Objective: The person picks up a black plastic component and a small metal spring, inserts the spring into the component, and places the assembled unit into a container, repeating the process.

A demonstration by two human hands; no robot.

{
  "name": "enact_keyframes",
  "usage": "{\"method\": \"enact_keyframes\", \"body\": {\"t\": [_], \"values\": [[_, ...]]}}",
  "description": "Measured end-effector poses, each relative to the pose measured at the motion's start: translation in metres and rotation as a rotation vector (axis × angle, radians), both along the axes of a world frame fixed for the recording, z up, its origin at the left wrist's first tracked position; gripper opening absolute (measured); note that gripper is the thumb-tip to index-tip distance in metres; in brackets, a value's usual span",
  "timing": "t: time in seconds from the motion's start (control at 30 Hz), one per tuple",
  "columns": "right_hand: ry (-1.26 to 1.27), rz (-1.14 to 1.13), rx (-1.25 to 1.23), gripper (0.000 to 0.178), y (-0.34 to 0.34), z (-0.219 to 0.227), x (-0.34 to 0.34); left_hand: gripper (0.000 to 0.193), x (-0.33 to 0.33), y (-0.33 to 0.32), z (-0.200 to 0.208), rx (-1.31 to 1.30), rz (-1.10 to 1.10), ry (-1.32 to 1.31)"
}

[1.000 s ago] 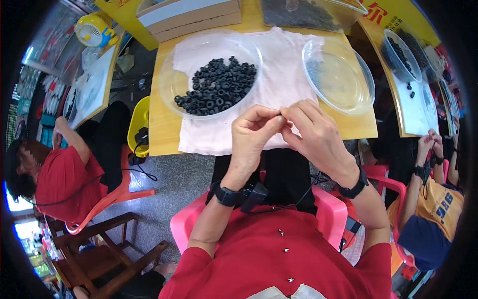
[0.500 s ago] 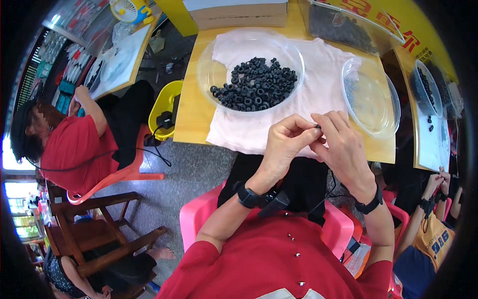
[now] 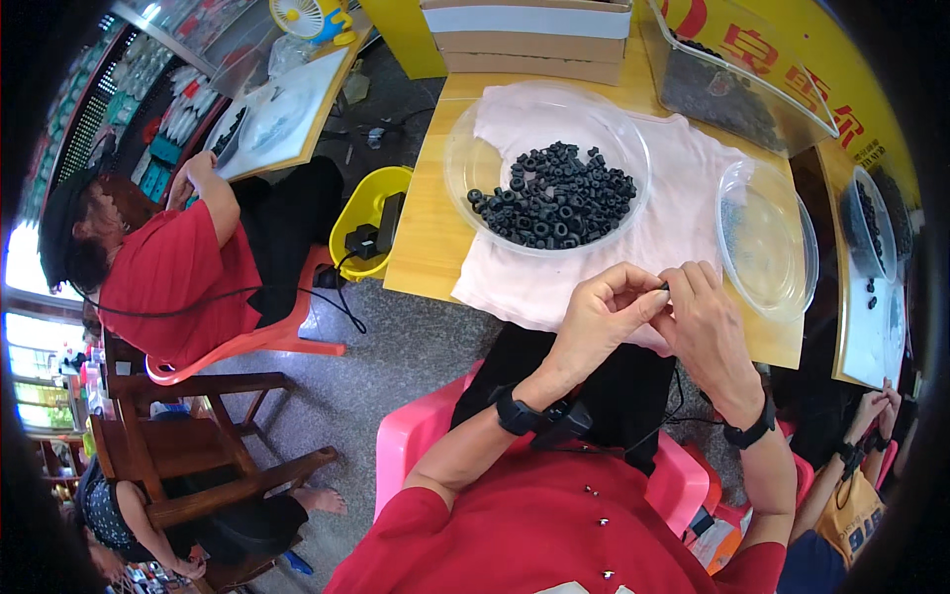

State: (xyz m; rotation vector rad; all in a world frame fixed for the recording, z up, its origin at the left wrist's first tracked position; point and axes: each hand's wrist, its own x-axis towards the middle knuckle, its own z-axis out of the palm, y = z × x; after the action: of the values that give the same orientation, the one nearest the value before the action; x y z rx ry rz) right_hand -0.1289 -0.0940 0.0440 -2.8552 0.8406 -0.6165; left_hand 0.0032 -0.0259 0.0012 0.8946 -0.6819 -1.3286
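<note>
You wear a red short-sleeved top with small pale studs down the front, and dark trousers. Your left hand [image 3: 604,317] has a black wristband with a boxy black device just behind the wrist. Your right hand [image 3: 708,332] has a plain black wristband. Thin black cable runs below the wrists.

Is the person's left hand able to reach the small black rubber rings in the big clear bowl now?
Probably yes. The left hand is just in front of the clear bowl holding the black rings, and nothing lies between them, though its fingertips now pinch a small black part with the right hand.
</note>
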Motion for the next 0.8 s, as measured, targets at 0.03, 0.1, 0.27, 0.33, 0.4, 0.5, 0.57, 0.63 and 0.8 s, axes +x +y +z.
{"method": "enact_keyframes", "body": {"t": [0.03,0.1,0.27,0.33,0.4,0.5,0.57,0.63,0.8], "values": [[0.012,0.012,0.003,0.017,-0.001,0.001,0.000,0.016,0.000,0.001,0.001,0.053,-0.023,-0.059],[0.031,0.008,0.007,0.017,-0.002,0.004,0.000,0.018,0.001,0.005,0.003,0.107,-0.062,-0.112],[0.130,0.071,0.024,0.020,-0.001,0.000,-0.007,0.025,0.002,0.006,0.005,0.062,-0.191,-0.184],[0.139,0.064,0.038,0.020,0.001,-0.009,-0.010,0.025,0.003,0.006,-0.002,0.056,-0.208,-0.223],[0.144,0.073,0.051,0.021,0.003,-0.018,-0.013,0.025,0.004,0.007,-0.008,0.052,-0.208,-0.264],[0.096,0.042,0.209,0.021,0.008,-0.032,-0.013,0.023,0.005,0.011,-0.019,0.061,-0.242,-0.148],[0.077,0.025,0.211,0.021,0.007,-0.036,-0.016,0.021,0.003,0.006,-0.022,0.029,-0.254,-0.144],[0.081,-0.025,0.258,0.021,0.010,-0.034,-0.014,0.020,0.000,0.007,-0.024,0.039,-0.234,-0.040],[0.044,-0.076,0.283,0.017,-0.003,0.000,-0.006,0.020,0.004,0.000,0.011,-0.035,-0.108,-0.092]]}}
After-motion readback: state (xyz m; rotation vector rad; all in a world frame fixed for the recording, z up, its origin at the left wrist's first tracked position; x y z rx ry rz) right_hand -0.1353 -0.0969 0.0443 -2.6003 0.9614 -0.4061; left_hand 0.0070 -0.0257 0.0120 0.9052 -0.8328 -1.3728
